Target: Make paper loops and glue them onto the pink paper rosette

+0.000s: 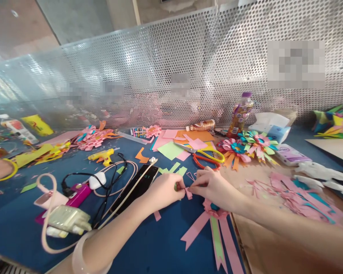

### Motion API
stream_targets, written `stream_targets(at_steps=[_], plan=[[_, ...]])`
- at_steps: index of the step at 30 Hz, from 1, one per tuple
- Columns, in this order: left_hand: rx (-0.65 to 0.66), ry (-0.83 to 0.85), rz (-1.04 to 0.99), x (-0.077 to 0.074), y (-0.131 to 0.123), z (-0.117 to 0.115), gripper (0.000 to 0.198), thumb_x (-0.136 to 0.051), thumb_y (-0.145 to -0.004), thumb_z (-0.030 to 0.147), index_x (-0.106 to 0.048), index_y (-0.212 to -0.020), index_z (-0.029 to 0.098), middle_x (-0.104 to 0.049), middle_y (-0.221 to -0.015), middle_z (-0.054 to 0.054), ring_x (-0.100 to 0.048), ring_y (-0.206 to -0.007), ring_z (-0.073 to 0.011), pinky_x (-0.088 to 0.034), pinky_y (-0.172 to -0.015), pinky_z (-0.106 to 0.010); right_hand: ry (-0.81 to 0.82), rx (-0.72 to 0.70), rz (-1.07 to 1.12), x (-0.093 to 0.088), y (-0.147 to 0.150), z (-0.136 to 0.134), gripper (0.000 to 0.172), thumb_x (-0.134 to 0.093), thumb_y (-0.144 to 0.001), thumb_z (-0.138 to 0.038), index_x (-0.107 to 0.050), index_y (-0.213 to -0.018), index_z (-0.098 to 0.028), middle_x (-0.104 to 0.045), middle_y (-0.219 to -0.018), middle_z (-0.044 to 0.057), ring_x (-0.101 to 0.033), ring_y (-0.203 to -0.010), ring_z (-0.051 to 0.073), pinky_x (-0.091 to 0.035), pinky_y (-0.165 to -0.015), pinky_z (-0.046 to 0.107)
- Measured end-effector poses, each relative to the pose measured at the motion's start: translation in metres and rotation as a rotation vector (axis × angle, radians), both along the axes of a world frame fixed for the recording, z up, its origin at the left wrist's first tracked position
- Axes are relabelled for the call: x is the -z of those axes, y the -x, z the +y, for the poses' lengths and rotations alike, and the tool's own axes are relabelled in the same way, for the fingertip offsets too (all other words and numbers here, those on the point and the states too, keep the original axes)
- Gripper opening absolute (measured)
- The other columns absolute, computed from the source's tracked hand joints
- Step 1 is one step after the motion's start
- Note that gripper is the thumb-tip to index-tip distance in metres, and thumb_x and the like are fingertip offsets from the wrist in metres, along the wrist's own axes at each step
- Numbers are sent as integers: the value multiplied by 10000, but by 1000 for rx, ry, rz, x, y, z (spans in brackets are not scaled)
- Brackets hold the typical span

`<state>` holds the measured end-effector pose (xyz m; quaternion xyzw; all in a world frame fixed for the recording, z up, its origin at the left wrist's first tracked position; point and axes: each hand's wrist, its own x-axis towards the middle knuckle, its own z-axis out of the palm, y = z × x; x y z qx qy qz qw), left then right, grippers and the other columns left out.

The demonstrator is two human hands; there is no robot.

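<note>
Between my two hands, over the blue table, is a small folded strip of pink paper (188, 193). My left hand (167, 192) pinches its left side, fingers closed. From the right, my right hand (210, 186) pinches the same strip with thumb and forefinger. Just under my right hand lies a pink paper rosette (208, 209) with a blue centre, partly hidden, with pink and green ribbon tails (217, 239). Beyond the hands rest scissors (207, 156) with yellow and red handles. A black phone (135, 186) lies left of my left hand, partly behind my forearm.
Cables, a magenta power strip (81, 194) and a yellow glue gun (101, 156) lie at left. Coloured paper sheets (170, 150), finished paper flowers (257, 142) and a drink bottle (240, 114) stand behind. Pink scraps (294, 198) cover cardboard at right. Another person's wrist (1, 169) enters from the left.
</note>
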<state>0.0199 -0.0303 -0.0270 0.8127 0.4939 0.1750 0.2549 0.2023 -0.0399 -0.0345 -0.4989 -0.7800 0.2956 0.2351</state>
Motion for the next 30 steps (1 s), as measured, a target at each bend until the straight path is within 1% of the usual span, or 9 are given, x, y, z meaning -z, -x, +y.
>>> stream_targets(at_steps=[4, 6, 9, 11, 14, 17, 21, 26, 30], plan=[[-66, 31, 19, -2, -1, -2, 65, -594, -639, 180, -636, -593, 199, -561, -540, 24, -469, -487, -122, -285, -443, -204, 58, -134, 48, 0, -4, 15, 169, -600, -789, -317, -740, -751, -231, -632, -826, 16, -530, -833, 172, -388, -760, 267], [-114, 48, 30, -2, -2, -3, 70, -602, -649, 219, -636, -593, 194, -562, -527, 22, -454, -468, -118, -269, -431, -206, 118, -201, 44, -2, -6, 24, 184, -595, -784, -340, -731, -776, -216, -652, -787, -3, -551, -724, 137, -407, -647, 223], [-154, 69, 52, -1, -3, -3, 120, -602, -668, 280, -633, -598, 188, -531, -479, 31, -422, -439, -109, -254, -429, -209, 199, -271, 7, -4, -7, 36, 223, -608, -754, -382, -726, -765, -194, -644, -658, -19, -517, -574, 113, -349, -480, 204], [-161, 65, 56, 1, -4, -3, 133, -596, -674, 288, -634, -598, 185, -521, -468, 35, -423, -441, -106, -259, -440, -210, 221, -305, -21, -6, -8, 42, 210, -642, -712, -371, -732, -752, -186, -655, -664, -15, -521, -580, 117, -338, -472, 200], [-154, 58, 53, 4, -5, -2, 136, -600, -672, 296, -642, -609, 183, -554, -504, 28, -451, -467, -109, -284, -460, -214, 231, -351, -54, -10, -8, 46, 170, -662, -673, -320, -733, -740, -181, -681, -724, -5, -554, -640, 132, -360, -509, 196], [-135, 54, 57, 4, -5, -2, 147, -606, -674, 314, -644, -617, 183, -602, -559, 19, -482, -498, -115, -305, -476, -219, 247, -384, -73, -14, -9, 49, 151, -668, -658, -309, -730, -708, -181, -668, -681, -10, -541, -610, 126, -344, -495, 203], [-117, 22, 86, 3, -5, -4, 108, -592, -675, 279, -630, -627, 191, -603, -567, 28, -485, -504, -114, -299, -478, -216, 269, -373, -40, -12, -10, 50, 175, -678, -660, -347, -743, -707, -192, -641, -653, -14, -527, -634, 131, -339, -515, 212], [-96, -4, 108, 3, -5, -4, 90, -564, -697, 259, -599, -646, 193, -635, -646, 25, -537, -574, -126, -312, -510, -218, 265, -271, 15, -1, -12, 43, 179, -662, -684, -348, -751, -706, -194, -603, -681, -9, -514, -644, 132, -340, -518, 226], [-73, -21, 110, 5, -4, -4, 90, -560, -713, 256, -578, -652, 192, -642, -678, 18, -567, -638, -141, -321, -537, -225, 235, -225, 68, 5, -12, 35, 155, -652, -706, -315, -741, -680, -191, -563, -679, -12, -512, -649, 125, -351, -525, 226]])
